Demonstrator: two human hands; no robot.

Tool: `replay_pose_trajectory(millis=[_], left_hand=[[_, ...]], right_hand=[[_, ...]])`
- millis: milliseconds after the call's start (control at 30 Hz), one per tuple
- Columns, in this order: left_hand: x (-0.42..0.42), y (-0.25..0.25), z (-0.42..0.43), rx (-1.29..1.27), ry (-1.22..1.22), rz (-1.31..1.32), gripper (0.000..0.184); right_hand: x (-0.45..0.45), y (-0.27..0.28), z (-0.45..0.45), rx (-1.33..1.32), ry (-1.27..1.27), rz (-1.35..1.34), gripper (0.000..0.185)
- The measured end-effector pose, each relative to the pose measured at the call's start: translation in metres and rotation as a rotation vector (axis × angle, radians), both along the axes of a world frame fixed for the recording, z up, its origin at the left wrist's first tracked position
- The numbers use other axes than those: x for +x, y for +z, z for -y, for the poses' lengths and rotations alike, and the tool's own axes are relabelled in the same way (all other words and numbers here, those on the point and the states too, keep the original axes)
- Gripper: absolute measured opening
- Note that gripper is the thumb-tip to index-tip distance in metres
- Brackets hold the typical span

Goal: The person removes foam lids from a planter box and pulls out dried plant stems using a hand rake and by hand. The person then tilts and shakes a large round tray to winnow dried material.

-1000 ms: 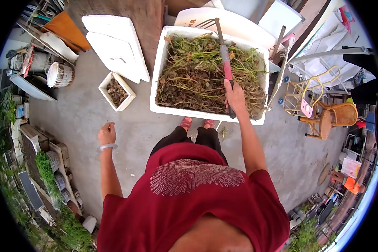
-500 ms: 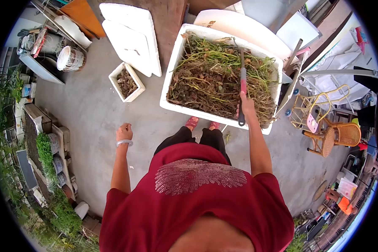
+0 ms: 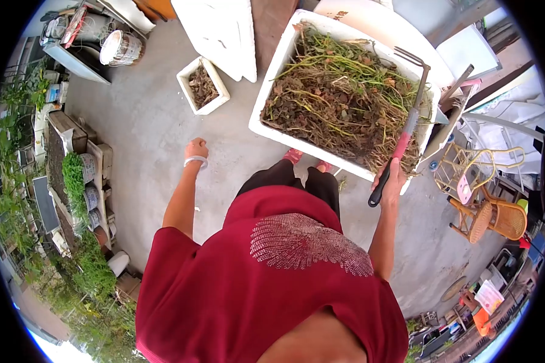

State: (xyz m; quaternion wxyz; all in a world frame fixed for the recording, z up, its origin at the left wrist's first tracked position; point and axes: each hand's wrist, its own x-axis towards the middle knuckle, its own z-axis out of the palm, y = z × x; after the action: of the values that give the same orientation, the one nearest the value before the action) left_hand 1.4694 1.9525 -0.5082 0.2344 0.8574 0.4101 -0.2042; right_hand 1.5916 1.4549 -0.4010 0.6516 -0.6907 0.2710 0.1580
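Observation:
My right hand [image 3: 392,175] is wrapped round the dark grip of a hand rake [image 3: 401,144] with a pink and grey handle. Its bent metal prongs hang above the back right part of a large white foam box [image 3: 309,143]. Tangled green and brown plant stems [image 3: 345,100] with dry leaves fill this box. Away to the left, my left hand [image 3: 196,149] is curled closed over the concrete floor with nothing seen in it; a pale bracelet [image 3: 196,161] circles the wrist.
A small foam box [image 3: 215,104] with dry brown bits stands left of the large one. White foam sheets [image 3: 224,36] lean behind it. At right are a yellow metal frame [image 3: 460,166] and a wicker chair [image 3: 507,216]. Potted plants [image 3: 75,181] line the left side.
My right hand has drawn back towards me and to the right, and the rake's prongs have come up out of the stems. My left hand stays closed. The whole view has shifted.

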Motion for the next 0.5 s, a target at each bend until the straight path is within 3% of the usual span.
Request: replay_pose_trajectory(millis=[133,200,267,333,400,500], left_hand=[[0.036,-0.004,-0.018,0.257,-0.263,-0.039,0.02],[0.071,-0.017,-0.027,0.377,-0.135,-0.082,0.031],[0.119,0.006,0.002,0.416,-0.233,0.235,0.039],[0.173,0.019,0.042,0.368,-0.443,0.674,0.031],[0.228,0.046,0.106,0.204,-0.651,0.83,0.028],[0.289,0.054,0.205,0.078,-1.02,0.865,0.028]], right_hand=[[-0.019,0.025,0.006,-0.057,-0.031,-0.019,0.042],[-0.03,0.029,0.016,-0.166,0.004,-0.009,0.045],[-0.043,0.033,0.026,-0.267,0.008,-0.022,0.044],[-0.053,0.038,0.036,-0.31,0.014,-0.038,0.042],[-0.06,0.04,0.044,-0.338,0.006,-0.063,0.04],[-0.068,0.037,0.055,-0.341,-0.05,-0.102,0.039]])
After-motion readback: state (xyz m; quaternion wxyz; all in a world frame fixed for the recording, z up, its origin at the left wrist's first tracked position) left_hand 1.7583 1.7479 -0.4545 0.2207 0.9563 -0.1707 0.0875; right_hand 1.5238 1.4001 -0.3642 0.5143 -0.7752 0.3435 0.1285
